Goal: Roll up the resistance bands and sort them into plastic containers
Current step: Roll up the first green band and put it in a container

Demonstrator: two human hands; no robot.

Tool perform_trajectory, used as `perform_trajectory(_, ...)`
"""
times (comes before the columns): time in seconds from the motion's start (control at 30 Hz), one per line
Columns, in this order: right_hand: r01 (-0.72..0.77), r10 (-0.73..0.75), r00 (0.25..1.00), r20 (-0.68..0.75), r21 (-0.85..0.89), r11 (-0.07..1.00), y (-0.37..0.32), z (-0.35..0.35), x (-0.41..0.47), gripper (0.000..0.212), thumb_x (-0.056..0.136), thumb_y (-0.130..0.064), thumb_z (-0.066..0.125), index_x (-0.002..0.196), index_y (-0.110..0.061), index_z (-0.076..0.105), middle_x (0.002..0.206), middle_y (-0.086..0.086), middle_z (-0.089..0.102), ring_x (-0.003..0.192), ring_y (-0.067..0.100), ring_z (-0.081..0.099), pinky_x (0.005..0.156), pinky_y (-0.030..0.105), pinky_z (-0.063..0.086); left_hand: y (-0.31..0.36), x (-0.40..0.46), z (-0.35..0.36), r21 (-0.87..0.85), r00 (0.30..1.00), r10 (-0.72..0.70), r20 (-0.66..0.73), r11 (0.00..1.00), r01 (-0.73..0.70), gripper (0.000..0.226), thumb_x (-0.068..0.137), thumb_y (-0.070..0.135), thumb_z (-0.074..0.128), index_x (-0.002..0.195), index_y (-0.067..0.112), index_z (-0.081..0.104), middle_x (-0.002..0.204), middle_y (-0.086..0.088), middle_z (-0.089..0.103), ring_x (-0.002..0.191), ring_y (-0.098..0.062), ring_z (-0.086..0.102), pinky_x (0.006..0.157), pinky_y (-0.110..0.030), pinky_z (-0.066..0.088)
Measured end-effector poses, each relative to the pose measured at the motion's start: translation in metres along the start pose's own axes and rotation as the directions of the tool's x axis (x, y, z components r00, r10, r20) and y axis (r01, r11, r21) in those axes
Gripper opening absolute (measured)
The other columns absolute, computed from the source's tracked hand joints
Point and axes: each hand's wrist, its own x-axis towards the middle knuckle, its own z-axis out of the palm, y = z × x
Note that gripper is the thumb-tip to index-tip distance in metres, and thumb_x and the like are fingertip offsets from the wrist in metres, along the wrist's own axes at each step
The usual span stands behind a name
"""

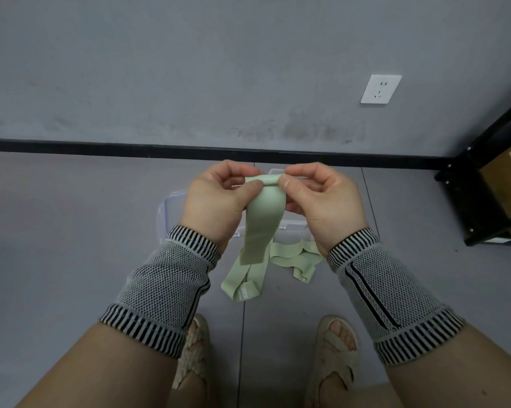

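From the head camera, looking down: both hands are raised in front of the body, close together, working the top end of a pale green resistance band; the left hand pinches the left side of the band's rolled top edge, thumb pressed on the near face and the curled fingers behind it; the right hand pinches the right side of the same roll, thumb on the front, the forefinger arched over the top; so the fingers of both hands are clamped on the band, with a short tight roll between the two thumbs. Below the roll the band hangs flat and wide between the wrists, its lower end hanging just in front of the second band on the floor. A second green band lies loose and crumpled on the grey floor beneath the hands, one end reaching toward the feet with a small pale label on it, another fold spreading off to the right. Clear plastic containers stand on the floor behind the hands, mostly hidden by them; how many there are I cannot tell. Each wrist wears a knitted grey wrist sleeve with black and white striped cuffs; two feet in pale woven sandals show at the bottom. Farther back, a black skirting strip runs along the grey wall, a white wall socket sits at upper right, and a black shelf frame with a cardboard box stands at the right edge.
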Motion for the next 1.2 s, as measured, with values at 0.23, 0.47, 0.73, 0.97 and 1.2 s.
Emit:
perform_trajectory(0.23,0.017,-0.014,0.999,0.034,-0.084,0.996,0.001,0.0,0.002,0.006,0.082,-0.015,0.072,0.088,-0.013,0.073,0.086,0.013,0.073,0.083,0.03,0.07,0.08,0.052,0.056,-0.002,-0.004,0.005,0.002,0.999,0.024,0.036,1.0,-0.024,0.02,0.08,-0.002,0.067,0.089,0.015,0.06,0.089,-0.008,0.072,0.082,-0.02,0.068,0.079,-0.036,0.056)
perform_trajectory(0.47,0.017,-0.015,0.992,-0.126,0.021,1.0,-0.004,-0.002,0.003,0.008,0.083,-0.009,0.07,0.078,-0.015,0.068,0.075,0.007,0.068,0.071,0.02,0.065,0.076,0.047,0.057,-0.006,-0.005,0.013,0.171,1.0,0.023,0.008,0.985,-0.024,0.022,0.077,0.008,0.074,0.094,0.015,0.062,0.089,-0.011,0.071,0.08,-0.022,0.067,0.076,-0.032,0.055)
perform_trajectory(0.73,0.071,-0.075,0.985,-0.159,-0.028,0.997,0.0,0.001,0.002,0.009,0.082,-0.012,0.072,0.077,-0.019,0.069,0.072,0.002,0.066,0.068,0.013,0.062,0.073,0.041,0.056,-0.009,-0.006,0.02,0.191,0.995,0.078,-0.066,0.98,-0.064,0.014,0.079,0.01,0.073,0.086,0.017,0.063,0.077,-0.001,0.07,0.075,-0.015,0.068,0.076,-0.028,0.055)
perform_trajectory(0.97,0.094,-0.102,0.993,-0.063,-0.114,0.989,-0.006,-0.005,0.002,0.004,0.086,-0.014,0.068,0.083,-0.012,0.067,0.081,0.018,0.071,0.079,0.033,0.069,0.073,0.048,0.058,-0.004,-0.003,0.01,0.013,1.0,-0.029,0.007,1.0,0.029,0.013,0.085,0.0,0.062,0.085,0.013,0.062,0.066,-0.002,0.059,0.065,-0.013,0.055,0.064,-0.023,0.049)
perform_trajectory(1.2,0.115,-0.116,0.993,0.0,-0.103,0.988,-0.006,-0.007,0.002,0.012,0.082,-0.005,0.07,0.079,-0.016,0.067,0.084,0.021,0.069,0.078,0.035,0.068,0.073,0.05,0.058,0.0,-0.002,0.006,-0.06,0.995,-0.057,0.079,0.996,0.062,0.02,0.087,-0.004,0.056,0.096,0.011,0.064,0.074,-0.01,0.062,0.066,-0.016,0.056,0.067,-0.028,0.049)
